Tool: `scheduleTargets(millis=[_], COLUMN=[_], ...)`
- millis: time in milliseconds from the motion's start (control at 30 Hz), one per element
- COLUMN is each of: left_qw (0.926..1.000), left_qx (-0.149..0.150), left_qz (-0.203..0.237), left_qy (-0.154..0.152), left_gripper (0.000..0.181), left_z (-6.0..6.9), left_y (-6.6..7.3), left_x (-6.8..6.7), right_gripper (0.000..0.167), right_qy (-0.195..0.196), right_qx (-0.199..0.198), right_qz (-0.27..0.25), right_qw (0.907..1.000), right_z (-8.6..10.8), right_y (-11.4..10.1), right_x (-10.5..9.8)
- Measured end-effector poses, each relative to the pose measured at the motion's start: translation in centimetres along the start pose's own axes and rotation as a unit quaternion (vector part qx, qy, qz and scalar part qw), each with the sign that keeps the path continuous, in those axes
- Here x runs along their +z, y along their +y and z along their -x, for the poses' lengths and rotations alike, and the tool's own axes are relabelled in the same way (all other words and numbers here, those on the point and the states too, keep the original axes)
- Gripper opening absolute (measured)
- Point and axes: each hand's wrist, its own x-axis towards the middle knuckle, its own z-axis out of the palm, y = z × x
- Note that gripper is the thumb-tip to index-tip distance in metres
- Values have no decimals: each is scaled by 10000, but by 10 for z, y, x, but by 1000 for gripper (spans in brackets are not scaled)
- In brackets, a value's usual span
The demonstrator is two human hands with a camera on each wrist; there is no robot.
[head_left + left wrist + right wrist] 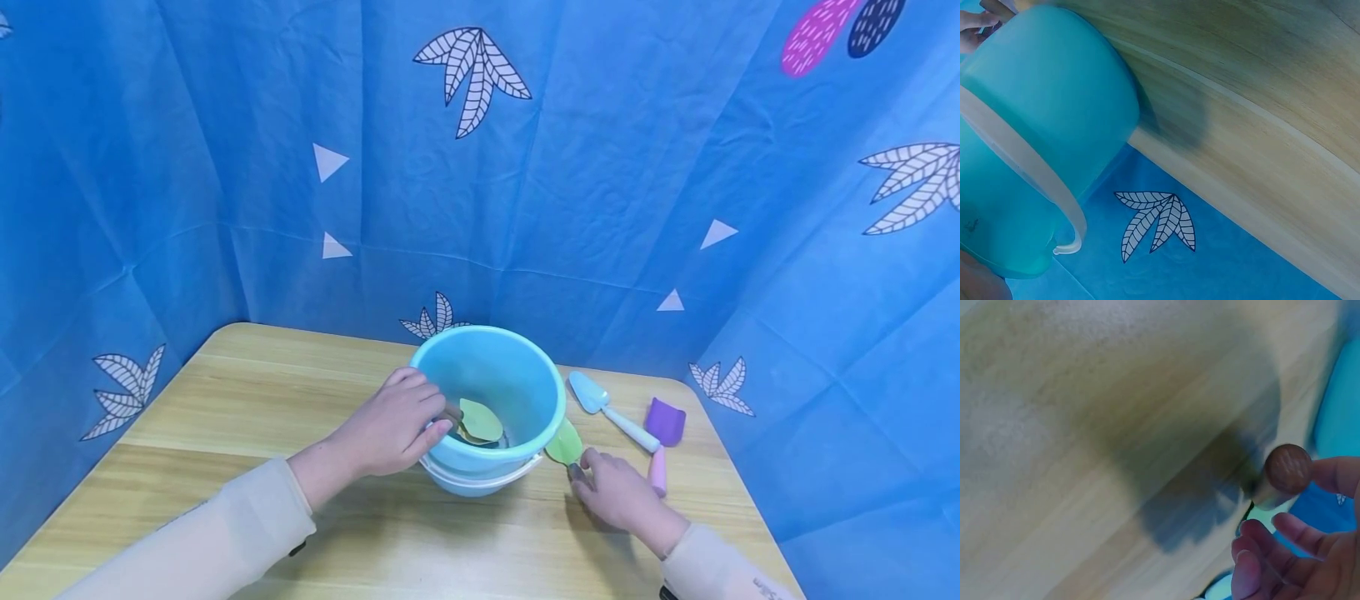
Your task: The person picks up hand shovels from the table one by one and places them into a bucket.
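A light blue bucket (487, 462) with a white carrying handle (1035, 169) stands on the table. My left hand (393, 421) grips its left rim, thumb outside; its other fingertips are hidden. Inside the bucket lies a green leaf-shaped blade (480, 419), with a brown piece beside it near my fingers. To the right of the bucket, my right hand (618, 493) pinches the brown handle (1288, 470) of a small trowel with a green blade (565, 442). In the right wrist view, the round handle end shows against my thumb, other fingers loosely bent.
A light blue trowel (611, 410) lies to the right of the bucket. Beyond it is a purple shovel (665, 422) with a pink handle, close to my right hand. Blue patterned cloth (480, 208) hangs behind and beside the wooden table (300, 375).
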Motion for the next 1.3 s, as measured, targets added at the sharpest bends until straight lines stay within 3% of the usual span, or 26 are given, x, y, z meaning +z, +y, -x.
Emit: scheduleTargets(millis=[400,900,1300], left_qw=[10000,10000,10000], left_qx=[37,20,51], left_qz=[8,-31,24], left_qy=[25,9,34], left_gripper=[32,28,31], left_z=[0,0,0], left_y=[-1,1,-1], left_x=[1,0,2], right_gripper=[30,25,20], right_qy=[-121,207,374], right_qx=[279,-62,78], right_qz=[-106,96,-89], right_qw=[9995,9997,9992], right_z=[2,0,-3], right_y=[4,2,2], right_x=[15,29,34])
